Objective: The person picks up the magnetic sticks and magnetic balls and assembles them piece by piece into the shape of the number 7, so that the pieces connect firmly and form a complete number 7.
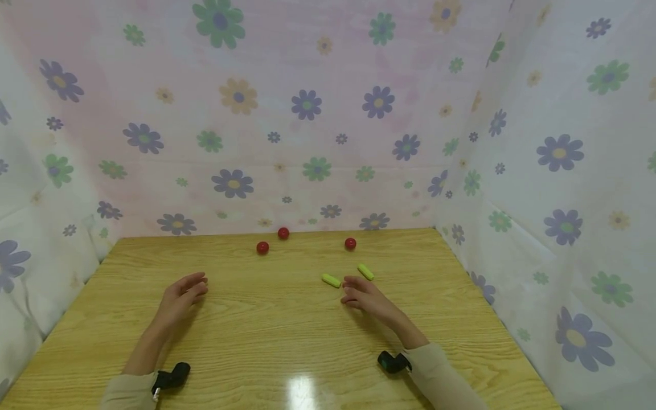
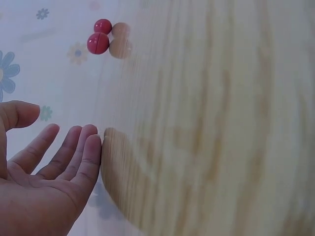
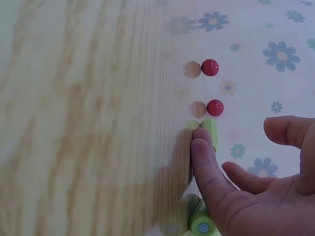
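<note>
The right hand (image 1: 371,299), relaxed and nearer, is holding nothing; just left, one green stick (image 1: 331,280) is slanting towards it, perhaps touching.

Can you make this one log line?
left hand: empty | right hand: empty, near two lime-green cylinders | three glossy red balls: far on wood-grain table

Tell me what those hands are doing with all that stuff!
A person has both hands at a table, and neither holds anything. The right hand is close to two green sticks. The left hand is open, away from them. Three red balls sit toward the back.
</note>
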Tool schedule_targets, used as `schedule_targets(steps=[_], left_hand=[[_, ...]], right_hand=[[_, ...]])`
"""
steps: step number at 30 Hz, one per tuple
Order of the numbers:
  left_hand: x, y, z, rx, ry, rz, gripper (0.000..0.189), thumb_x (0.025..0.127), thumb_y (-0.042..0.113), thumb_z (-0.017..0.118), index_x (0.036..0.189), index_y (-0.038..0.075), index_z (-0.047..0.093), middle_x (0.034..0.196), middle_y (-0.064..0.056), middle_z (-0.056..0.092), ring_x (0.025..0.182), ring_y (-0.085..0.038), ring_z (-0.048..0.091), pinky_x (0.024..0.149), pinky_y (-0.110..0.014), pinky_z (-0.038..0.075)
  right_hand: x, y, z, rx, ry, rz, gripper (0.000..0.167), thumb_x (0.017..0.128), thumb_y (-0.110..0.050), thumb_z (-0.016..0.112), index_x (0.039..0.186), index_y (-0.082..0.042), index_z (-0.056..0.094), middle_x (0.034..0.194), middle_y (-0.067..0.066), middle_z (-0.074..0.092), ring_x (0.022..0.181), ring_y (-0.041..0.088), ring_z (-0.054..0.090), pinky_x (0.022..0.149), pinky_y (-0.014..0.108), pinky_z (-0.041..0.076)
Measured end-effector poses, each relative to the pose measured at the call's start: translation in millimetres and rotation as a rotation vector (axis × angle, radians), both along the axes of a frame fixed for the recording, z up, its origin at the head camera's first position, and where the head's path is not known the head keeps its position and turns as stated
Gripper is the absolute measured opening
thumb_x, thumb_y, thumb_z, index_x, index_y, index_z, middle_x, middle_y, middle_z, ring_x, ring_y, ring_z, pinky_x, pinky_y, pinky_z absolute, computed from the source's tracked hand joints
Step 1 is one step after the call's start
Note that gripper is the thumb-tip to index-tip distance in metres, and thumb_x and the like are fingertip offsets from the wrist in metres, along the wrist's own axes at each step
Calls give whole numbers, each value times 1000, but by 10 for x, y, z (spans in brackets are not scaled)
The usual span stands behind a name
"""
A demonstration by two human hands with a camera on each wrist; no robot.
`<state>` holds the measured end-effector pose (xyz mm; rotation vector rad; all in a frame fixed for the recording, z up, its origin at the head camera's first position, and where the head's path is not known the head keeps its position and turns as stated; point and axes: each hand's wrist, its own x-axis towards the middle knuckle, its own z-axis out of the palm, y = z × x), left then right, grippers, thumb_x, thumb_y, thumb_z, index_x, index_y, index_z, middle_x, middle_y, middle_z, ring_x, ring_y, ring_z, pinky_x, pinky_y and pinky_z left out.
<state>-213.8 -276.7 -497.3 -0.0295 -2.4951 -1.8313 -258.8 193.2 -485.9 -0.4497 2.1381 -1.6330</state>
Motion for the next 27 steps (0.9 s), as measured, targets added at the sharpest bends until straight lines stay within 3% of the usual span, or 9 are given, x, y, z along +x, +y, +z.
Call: schedule_targets(steps=[8,17,27], left_hand=[[-55,85,6,31,-15,-4,54,111,20,50,153,-12,38,150,-36,45,102,13,60,89,-16,55],[-98,213,0,45,-32,13,53,111,21,52,152,-10,41,150,-33,47,101,12,61,89,-16,55],[-172,383,2,70,-6,5,49,110,17,54,150,-11,44,147,-35,50,99,9,63,88,-18,56]], right_hand=[[-17,-72,-12,61,49,-51,59,112,-20,48,156,14,27,154,37,37,121,40,64,102,42,56],[-97,-167,-10,145,128,-41,56,110,-18,49,152,16,34,151,38,42,108,38,69,93,43,59],[-173,-232,-18,249,167,-53,48,107,-14,56,148,9,47,146,29,52,86,21,69,76,34,60]])
